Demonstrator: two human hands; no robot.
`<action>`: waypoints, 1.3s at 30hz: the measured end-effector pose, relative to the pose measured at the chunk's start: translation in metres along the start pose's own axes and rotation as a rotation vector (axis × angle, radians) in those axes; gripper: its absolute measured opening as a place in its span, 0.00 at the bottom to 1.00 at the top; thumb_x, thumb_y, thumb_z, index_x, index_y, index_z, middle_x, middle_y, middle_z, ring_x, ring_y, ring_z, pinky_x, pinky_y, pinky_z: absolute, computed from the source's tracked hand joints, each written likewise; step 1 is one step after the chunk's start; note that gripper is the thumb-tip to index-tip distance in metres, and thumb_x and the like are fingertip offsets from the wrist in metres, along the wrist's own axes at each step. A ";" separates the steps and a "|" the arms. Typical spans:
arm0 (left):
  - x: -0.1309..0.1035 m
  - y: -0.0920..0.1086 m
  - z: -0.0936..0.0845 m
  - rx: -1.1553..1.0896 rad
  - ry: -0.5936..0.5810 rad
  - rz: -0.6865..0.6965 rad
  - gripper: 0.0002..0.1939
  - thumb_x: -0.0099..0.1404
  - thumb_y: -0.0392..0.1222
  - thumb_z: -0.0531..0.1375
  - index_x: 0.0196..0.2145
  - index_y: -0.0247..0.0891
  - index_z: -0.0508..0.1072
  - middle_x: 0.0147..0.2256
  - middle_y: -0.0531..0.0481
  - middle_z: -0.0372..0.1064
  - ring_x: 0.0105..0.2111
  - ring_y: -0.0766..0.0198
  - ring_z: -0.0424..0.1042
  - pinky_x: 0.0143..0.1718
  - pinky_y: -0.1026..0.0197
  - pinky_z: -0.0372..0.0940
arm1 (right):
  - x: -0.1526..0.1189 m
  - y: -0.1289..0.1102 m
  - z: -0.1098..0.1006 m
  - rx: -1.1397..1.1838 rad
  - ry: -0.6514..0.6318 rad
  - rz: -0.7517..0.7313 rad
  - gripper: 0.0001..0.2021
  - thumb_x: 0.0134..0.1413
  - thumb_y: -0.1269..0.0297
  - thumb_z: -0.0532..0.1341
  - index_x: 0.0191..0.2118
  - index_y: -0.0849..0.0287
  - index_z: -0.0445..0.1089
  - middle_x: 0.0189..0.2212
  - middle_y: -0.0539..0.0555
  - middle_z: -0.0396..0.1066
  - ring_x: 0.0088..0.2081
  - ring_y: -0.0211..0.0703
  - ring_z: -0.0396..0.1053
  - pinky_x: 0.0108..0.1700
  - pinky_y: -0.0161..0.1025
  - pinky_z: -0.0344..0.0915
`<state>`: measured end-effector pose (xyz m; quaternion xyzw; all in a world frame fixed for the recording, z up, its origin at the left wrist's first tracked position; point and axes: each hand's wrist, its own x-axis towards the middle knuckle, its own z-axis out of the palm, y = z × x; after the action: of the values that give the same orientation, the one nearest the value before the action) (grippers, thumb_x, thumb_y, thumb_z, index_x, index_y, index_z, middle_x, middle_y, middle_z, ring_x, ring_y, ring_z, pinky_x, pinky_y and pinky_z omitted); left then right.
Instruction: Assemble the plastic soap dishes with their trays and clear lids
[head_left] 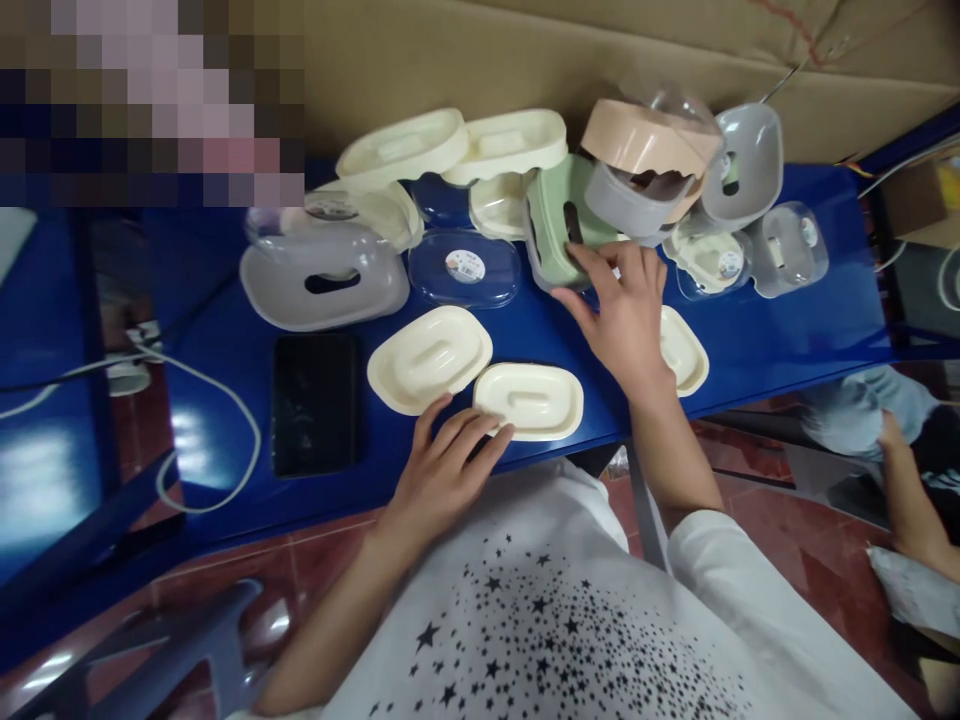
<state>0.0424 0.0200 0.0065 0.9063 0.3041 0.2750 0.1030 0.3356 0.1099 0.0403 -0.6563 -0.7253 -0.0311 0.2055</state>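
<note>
1. Right hand is out over the blue counter, fingers spread, fingertips touching the near edge of the green box, not closed around it.
2. Left hand lies loosely open at the counter's near edge, fingertips touching the cream lid well in front of the green box.
3. A second cream lid sits just left of that one, edges touching.
4. Left of the green box: a clear lid with a round sticker, then a grey box.
5. Crowding the green box on the right: a peach box stacked on grey ones.
6. Another cream lid is half hidden beside the right wrist.
7. A black phone lies flat, far left of the cream lids.
</note>
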 end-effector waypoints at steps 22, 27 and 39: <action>-0.003 0.005 0.000 -0.052 0.000 -0.046 0.20 0.71 0.36 0.70 0.58 0.41 0.74 0.49 0.43 0.78 0.52 0.52 0.78 0.55 0.47 0.77 | -0.177 -0.026 -0.029 0.430 0.175 -0.299 0.18 0.73 0.67 0.58 0.63 0.51 0.72 0.47 0.55 0.71 0.55 0.51 0.75 0.62 0.56 0.79; -0.015 0.013 0.010 -0.213 0.168 -0.220 0.48 0.65 0.32 0.74 0.73 0.58 0.59 0.65 0.42 0.63 0.53 0.57 0.78 0.47 0.54 0.82 | -0.177 -0.020 -0.013 0.419 -0.037 -0.277 0.23 0.71 0.53 0.65 0.67 0.46 0.69 0.47 0.55 0.71 0.56 0.54 0.72 0.66 0.63 0.75; 0.003 0.009 -0.002 -0.032 -0.127 -0.115 0.38 0.70 0.36 0.70 0.73 0.39 0.63 0.74 0.30 0.57 0.72 0.36 0.63 0.68 0.36 0.70 | -0.143 -0.027 -0.017 0.299 -0.216 -0.443 0.24 0.70 0.64 0.68 0.68 0.52 0.71 0.63 0.58 0.75 0.69 0.53 0.67 0.78 0.61 0.58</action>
<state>0.0476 0.0143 0.0131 0.9011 0.3441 0.2155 0.1522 0.3216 -0.0335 0.0130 -0.4438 -0.8652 0.1018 0.2099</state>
